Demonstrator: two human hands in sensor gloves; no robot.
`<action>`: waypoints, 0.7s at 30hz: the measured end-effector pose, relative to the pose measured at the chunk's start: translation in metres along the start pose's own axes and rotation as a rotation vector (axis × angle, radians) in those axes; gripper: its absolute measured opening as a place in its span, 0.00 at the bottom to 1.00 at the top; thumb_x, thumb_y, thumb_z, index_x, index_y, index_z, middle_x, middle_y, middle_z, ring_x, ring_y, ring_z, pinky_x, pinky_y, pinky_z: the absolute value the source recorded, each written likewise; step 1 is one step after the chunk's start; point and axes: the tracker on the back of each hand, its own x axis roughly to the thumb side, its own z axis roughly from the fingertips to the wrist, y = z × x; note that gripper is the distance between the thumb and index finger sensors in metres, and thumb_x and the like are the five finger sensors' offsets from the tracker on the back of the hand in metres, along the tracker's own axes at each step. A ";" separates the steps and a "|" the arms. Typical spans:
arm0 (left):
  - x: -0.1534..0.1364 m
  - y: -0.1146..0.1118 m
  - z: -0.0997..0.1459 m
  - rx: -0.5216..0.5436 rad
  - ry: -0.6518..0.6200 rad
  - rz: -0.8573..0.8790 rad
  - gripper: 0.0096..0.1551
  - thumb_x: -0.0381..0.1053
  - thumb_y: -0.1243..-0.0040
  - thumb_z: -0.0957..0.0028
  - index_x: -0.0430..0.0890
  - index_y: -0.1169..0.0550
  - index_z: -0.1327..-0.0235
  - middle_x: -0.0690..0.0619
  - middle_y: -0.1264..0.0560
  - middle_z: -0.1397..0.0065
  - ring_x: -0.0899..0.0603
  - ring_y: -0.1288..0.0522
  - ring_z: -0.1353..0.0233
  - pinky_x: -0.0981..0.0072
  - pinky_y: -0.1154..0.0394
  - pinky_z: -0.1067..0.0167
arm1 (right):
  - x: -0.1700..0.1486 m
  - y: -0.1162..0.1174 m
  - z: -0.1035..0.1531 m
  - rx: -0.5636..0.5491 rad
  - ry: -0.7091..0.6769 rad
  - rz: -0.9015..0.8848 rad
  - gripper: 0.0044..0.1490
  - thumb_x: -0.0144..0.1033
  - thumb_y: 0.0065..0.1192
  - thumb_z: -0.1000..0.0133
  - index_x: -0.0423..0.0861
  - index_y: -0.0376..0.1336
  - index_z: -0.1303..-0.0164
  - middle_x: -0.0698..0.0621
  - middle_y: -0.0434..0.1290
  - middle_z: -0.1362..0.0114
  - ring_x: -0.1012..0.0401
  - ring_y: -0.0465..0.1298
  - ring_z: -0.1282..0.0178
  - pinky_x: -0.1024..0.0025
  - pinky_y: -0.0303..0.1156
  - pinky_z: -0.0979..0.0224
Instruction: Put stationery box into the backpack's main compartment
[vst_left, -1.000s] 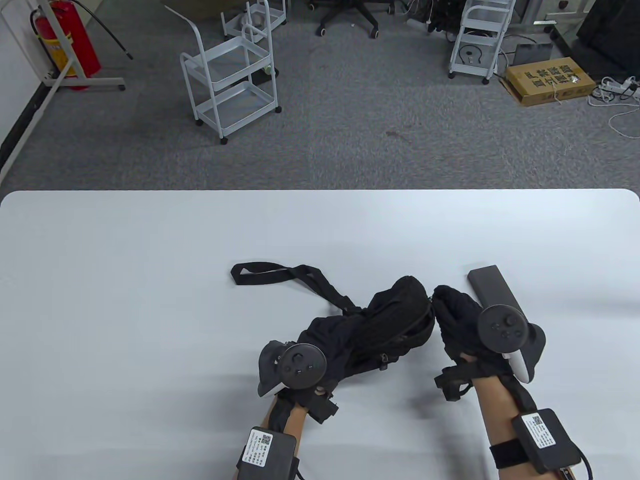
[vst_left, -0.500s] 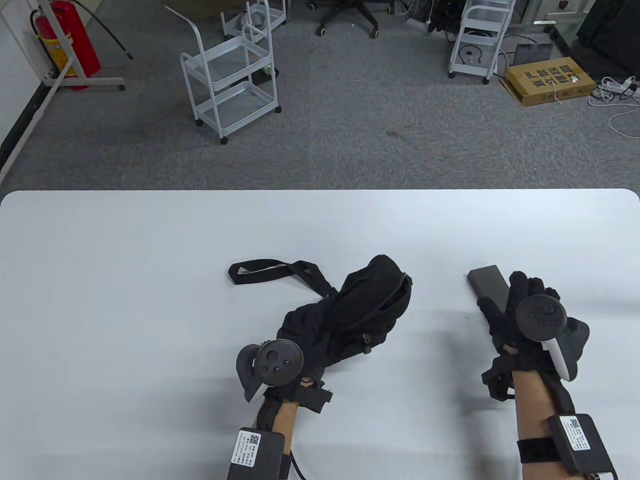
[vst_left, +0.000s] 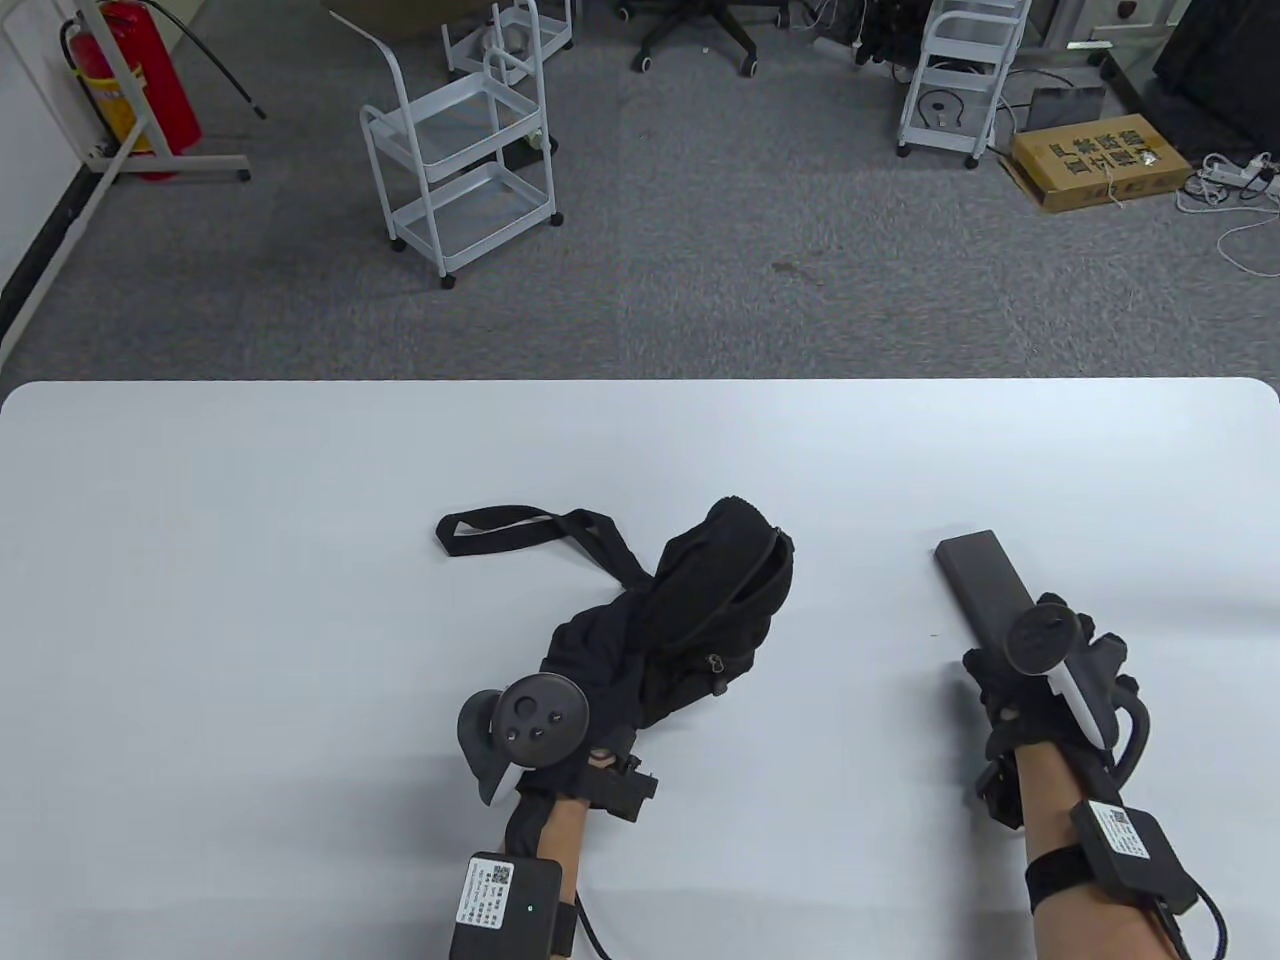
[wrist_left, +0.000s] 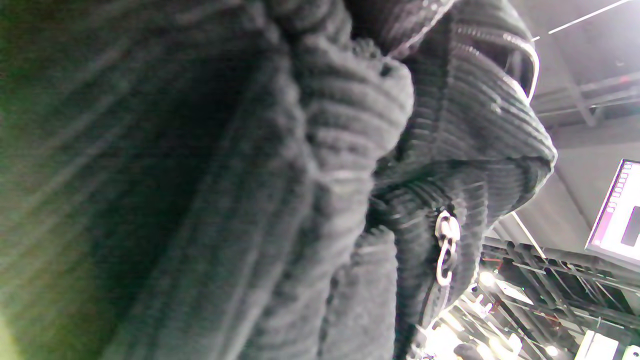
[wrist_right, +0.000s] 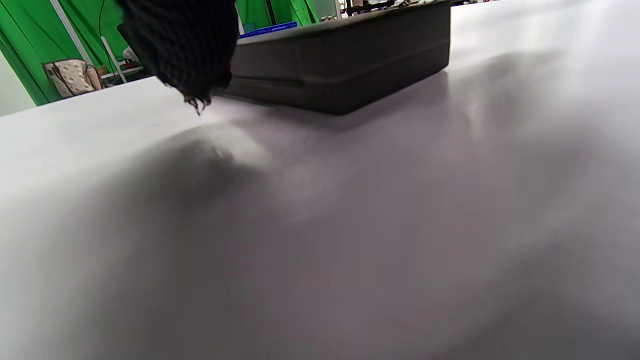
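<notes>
Lying flat on the white table (vst_left: 300, 560), the dark box (vst_left: 985, 590) sits well to the right of the black backpack (vst_left: 700, 620), its near end under the right hand (vst_left: 1040, 690). That hand rests at the box's near end with one gloved fingertip (wrist_right: 185, 45) beside its side; whether the fingers have closed on it I cannot tell. Over on the other side, the left hand (vst_left: 560, 740) is at the backpack's near end, fingers hidden in corduroy folds, so its hold cannot be told either. A strap (vst_left: 520, 525) trails off leftward, and a zipper pull (wrist_left: 446, 247) dangles from the fabric
</notes>
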 end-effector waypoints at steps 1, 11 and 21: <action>0.000 0.000 0.000 -0.003 0.001 0.000 0.28 0.45 0.48 0.43 0.43 0.28 0.28 0.42 0.27 0.33 0.33 0.26 0.38 0.38 0.26 0.44 | -0.001 0.002 -0.001 0.002 0.006 0.006 0.65 0.54 0.60 0.39 0.39 0.25 0.16 0.31 0.34 0.13 0.25 0.33 0.16 0.21 0.37 0.22; 0.000 -0.002 0.000 -0.015 0.001 -0.007 0.28 0.45 0.48 0.43 0.44 0.28 0.28 0.42 0.28 0.32 0.33 0.26 0.38 0.38 0.26 0.44 | -0.006 0.008 -0.006 0.039 0.009 -0.016 0.58 0.47 0.58 0.37 0.42 0.28 0.14 0.35 0.39 0.12 0.26 0.35 0.15 0.22 0.37 0.22; -0.003 0.001 -0.001 0.007 0.020 0.000 0.28 0.45 0.48 0.43 0.44 0.28 0.28 0.42 0.28 0.32 0.33 0.27 0.38 0.38 0.26 0.44 | 0.030 -0.038 0.021 -0.134 -0.222 -0.157 0.53 0.47 0.55 0.36 0.45 0.31 0.13 0.38 0.35 0.12 0.24 0.38 0.17 0.23 0.38 0.21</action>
